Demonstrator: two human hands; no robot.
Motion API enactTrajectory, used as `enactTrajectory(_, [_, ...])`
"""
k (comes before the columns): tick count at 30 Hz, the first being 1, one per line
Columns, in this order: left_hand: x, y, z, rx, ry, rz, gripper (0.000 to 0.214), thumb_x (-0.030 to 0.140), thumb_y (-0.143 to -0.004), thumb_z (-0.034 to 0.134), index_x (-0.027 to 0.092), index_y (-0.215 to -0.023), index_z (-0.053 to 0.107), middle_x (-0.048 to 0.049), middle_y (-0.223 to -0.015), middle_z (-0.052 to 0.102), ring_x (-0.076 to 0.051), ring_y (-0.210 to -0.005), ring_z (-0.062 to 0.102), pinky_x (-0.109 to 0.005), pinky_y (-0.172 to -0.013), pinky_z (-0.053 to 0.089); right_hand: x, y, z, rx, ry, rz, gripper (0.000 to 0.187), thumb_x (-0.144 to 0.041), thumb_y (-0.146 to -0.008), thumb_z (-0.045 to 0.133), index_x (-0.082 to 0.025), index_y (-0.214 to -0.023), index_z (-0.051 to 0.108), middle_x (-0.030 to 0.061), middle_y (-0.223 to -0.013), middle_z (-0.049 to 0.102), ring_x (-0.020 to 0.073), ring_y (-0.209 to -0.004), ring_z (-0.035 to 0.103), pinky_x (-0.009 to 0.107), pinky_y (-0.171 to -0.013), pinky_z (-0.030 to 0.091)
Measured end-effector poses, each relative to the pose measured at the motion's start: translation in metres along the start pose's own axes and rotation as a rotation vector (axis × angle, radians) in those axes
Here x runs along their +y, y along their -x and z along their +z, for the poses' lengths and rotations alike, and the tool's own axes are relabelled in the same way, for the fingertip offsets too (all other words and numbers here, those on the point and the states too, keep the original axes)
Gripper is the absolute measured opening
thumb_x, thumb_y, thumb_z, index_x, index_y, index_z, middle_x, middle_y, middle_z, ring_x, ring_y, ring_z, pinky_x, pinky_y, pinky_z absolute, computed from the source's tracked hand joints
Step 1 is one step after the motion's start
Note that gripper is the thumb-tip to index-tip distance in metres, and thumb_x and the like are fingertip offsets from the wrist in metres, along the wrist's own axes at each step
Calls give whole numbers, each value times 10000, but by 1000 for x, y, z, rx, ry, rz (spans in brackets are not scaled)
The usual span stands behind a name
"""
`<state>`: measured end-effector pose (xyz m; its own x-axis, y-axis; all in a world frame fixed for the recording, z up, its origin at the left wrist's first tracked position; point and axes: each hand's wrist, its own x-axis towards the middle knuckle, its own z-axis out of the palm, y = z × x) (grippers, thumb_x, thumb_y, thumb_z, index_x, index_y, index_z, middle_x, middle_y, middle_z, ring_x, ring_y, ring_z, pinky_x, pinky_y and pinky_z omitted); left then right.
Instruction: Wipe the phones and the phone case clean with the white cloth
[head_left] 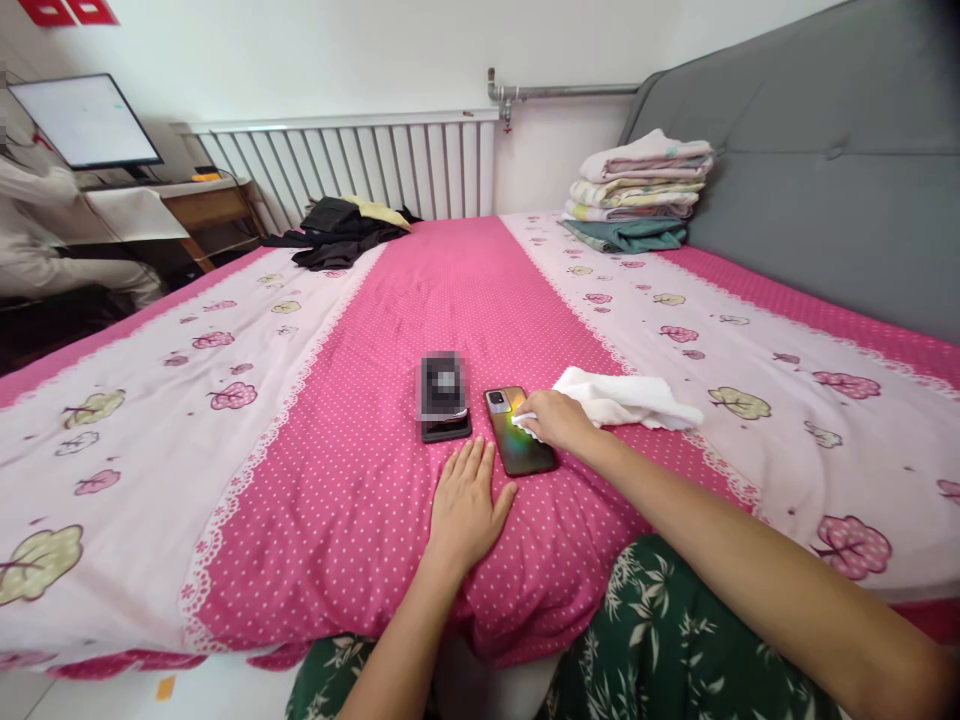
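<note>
A smartphone (529, 455) with a shiny, rainbow-tinted back lies camera side up on the pink dotted bedsheet (420, 300). My right hand (556, 418) is closed on a white cloth (630, 398), pressing a bunched part of it against the phone's back. The rest of the cloth trails to the right across the sheet. Flat on the bed, just left of the phone's lower end, rests my left hand (466, 500), its fingers spread and holding nothing. Beyond its fingertips sits a dark, phone-like object (447, 432), mostly blurred out.
Folded towels or cloths (637, 190) are stacked by the grey headboard (810, 150). Dark clothes (337, 230) lie at the bed's far left. A white radiator (360, 165) lines the wall. A person (45, 230) sits by a desk with a monitor (86, 120).
</note>
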<state>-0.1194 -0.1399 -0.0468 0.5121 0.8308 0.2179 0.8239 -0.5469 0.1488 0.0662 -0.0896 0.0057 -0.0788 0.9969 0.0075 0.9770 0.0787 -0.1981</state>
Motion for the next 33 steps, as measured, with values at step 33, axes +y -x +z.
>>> enactTrajectory(33, [0, 1, 1, 24, -1, 10, 606, 491, -904, 304, 98, -1357, 389, -117, -1418, 395, -243, -1313, 352, -417, -1089, 273, 0, 0, -1, -26, 12, -3, 257, -301, -844, 515, -293, -1026, 698, 26, -1060, 690, 211, -988, 621, 266, -814, 449])
